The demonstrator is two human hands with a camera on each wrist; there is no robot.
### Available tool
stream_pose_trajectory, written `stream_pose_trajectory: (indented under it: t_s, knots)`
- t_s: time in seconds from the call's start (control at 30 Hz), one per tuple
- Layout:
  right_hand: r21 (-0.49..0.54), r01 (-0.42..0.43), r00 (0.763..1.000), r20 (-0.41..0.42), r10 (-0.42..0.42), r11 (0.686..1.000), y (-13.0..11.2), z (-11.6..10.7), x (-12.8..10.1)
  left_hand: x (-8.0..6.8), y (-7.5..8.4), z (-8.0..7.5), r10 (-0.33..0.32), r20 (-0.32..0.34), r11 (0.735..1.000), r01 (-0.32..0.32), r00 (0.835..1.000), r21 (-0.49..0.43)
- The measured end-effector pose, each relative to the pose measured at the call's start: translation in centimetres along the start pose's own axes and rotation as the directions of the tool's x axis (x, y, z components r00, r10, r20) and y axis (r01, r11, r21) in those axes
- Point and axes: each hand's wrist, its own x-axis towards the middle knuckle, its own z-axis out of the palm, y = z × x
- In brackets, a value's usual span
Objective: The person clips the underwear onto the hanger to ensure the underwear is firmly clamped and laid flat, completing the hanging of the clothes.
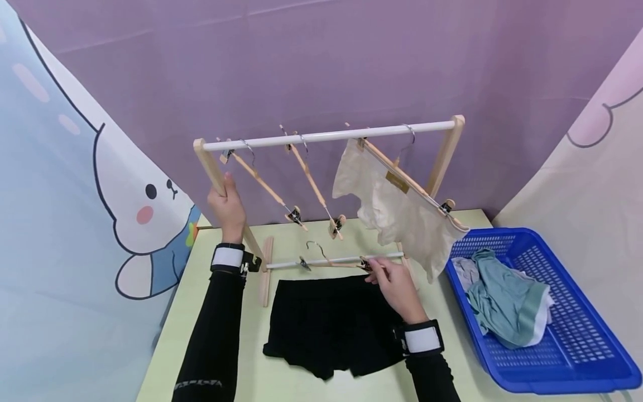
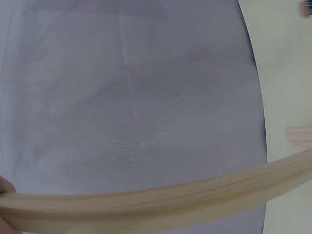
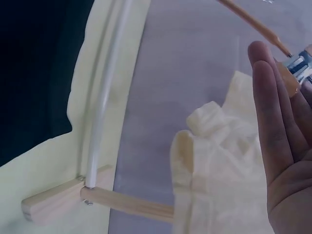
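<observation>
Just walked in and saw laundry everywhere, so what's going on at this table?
A person is working at a small wooden drying rack on a table. The left hand grips the rack's left post. The right hand pinches a clip hanger lying by the rack's lower bar, just above black shorts spread flat. A cream garment already hangs from one hanger; two other hangers are bare. A blue basket holds more clothes.

Staged laundry-practice booth rather than a lived-in home: purple backdrop cloth (image 1: 321, 67), cartoon rabbit curtain (image 1: 75, 195), small wooden drying rack (image 1: 326, 184), blue laundry basket (image 1: 577, 346) on pale green bench (image 1: 241, 379).
</observation>
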Motion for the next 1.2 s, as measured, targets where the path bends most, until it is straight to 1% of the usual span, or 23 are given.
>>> stream_pose_trajectory:
  t_s: [0.1,0.17,0.27,0.33,0.4,0.47,0.53,0.6,0.67,0.7,0.77,0.8,0.83,0.93,0.97,1.0,1.03,1.07,1.1,1.13,1.17,1.2]
  knots:
    - [-0.026,-0.016,1.0,0.022,0.016,1.0,0.4,0.1,-0.1,0.0,0.0,0.1,0.002,-0.004,1.0,-0.001,1.0,0.007]
    - [-0.022,-0.029,0.999,0.028,0.029,0.999,0.8,0.0,-0.2,-0.2,0.0,0.1,-0.007,-0.005,1.0,0.007,1.0,0.006]
    - [-0.001,-0.062,0.998,0.027,0.062,0.998,1.6,-0.1,-0.4,-0.5,-0.2,0.1,0.005,0.016,1.0,-0.005,1.0,0.003]
    - [0.021,-0.084,0.996,0.028,0.083,0.996,2.0,-0.3,-0.5,-0.6,-0.9,0.0,0.006,0.036,1.0,-0.006,0.999,-0.004]
    - [0.047,-0.104,0.994,0.032,0.102,0.994,2.4,-0.3,-0.5,-0.6,-1.8,-0.1,0.009,0.065,1.0,-0.01,0.998,0.008]
    - [0.077,-0.116,0.993,0.037,0.114,0.99,2.7,-0.3,-0.5,-0.8,-2.8,-0.3,-0.002,0.084,1.0,0.0,0.996,0.029]
    - [0.099,-0.128,0.991,0.042,0.124,0.987,3.0,-0.3,-0.4,-1.3,-3.8,-0.7,-0.02,0.098,0.999,0.018,0.995,0.027]
    - [0.112,-0.136,0.99,0.047,0.132,0.984,3.1,-0.2,-0.4,-2.4,-4.5,-1.5,-0.035,0.083,0.998,0.031,0.996,0.057]
    - [0.117,-0.146,0.988,0.057,0.14,0.982,3.2,0.0,-0.3,-4.1,-5.4,-2.5,-0.056,0.061,0.992,0.049,0.997,0.115]
    - [0.116,-0.151,0.988,0.062,0.144,0.982,3.2,0.1,-0.3,-5.0,-5.8,-3.1,-0.063,0.051,0.985,0.054,0.997,0.163]
    - [0.12,-0.163,0.985,0.074,0.155,0.979,3.4,0.2,-0.4,-6.9,-6.8,-4.2,-0.07,0.042,0.958,0.056,0.997,0.282]
    - [0.121,-0.168,0.984,0.079,0.159,0.978,3.4,0.3,-0.3,-7.9,-7.3,-4.6,-0.074,0.047,0.94,0.054,0.996,0.337]
    - [0.126,-0.172,0.983,0.083,0.162,0.977,3.5,0.3,-0.3,-8.8,-7.7,-5.0,-0.081,0.058,0.926,0.054,0.995,0.375]
    - [0.145,-0.172,0.983,0.086,0.161,0.974,3.9,0.4,-0.2,-11.5,-8.9,-5.6,-0.123,0.101,0.895,0.067,0.987,0.44]
    - [0.149,-0.172,0.983,0.086,0.161,0.974,4.0,0.3,-0.1,-12.5,-9.2,-5.6,-0.145,0.13,0.882,0.069,0.981,0.467]
    - [0.156,-0.169,0.984,0.085,0.157,0.973,4.1,0.3,0.0,-13.5,-9.5,-5.4,-0.16,0.17,0.865,0.055,0.972,0.499]
    - [0.164,-0.168,0.984,0.085,0.156,0.972,4.2,0.2,0.0,-14.6,-9.7,-5.2,-0.164,0.22,0.848,0.023,0.962,0.53]
    - [0.166,-0.169,0.984,0.086,0.156,0.972,4.4,0.2,0.1,-15.8,-9.8,-5.0,-0.168,0.277,0.826,-0.018,0.946,0.563]
    - [0.17,-0.171,0.984,0.085,0.159,0.97,4.4,0.1,0.1,-17.1,-9.8,-4.6,-0.16,0.34,0.806,-0.076,0.927,0.587]
    - [0.172,-0.175,0.983,0.087,0.162,0.969,4.5,0.1,0.2,-18.3,-9.8,-4.2,-0.149,0.409,0.791,-0.14,0.9,0.596]
    - [0.175,-0.18,0.982,0.088,0.166,0.968,4.6,0.0,0.2,-19.6,-9.6,-3.7,-0.139,0.48,0.774,-0.208,0.866,0.598]
    - [0.178,-0.184,0.981,0.088,0.171,0.967,4.7,0.0,0.2,-20.9,-9.6,-3.3,-0.12,0.541,0.771,-0.265,0.832,0.579]
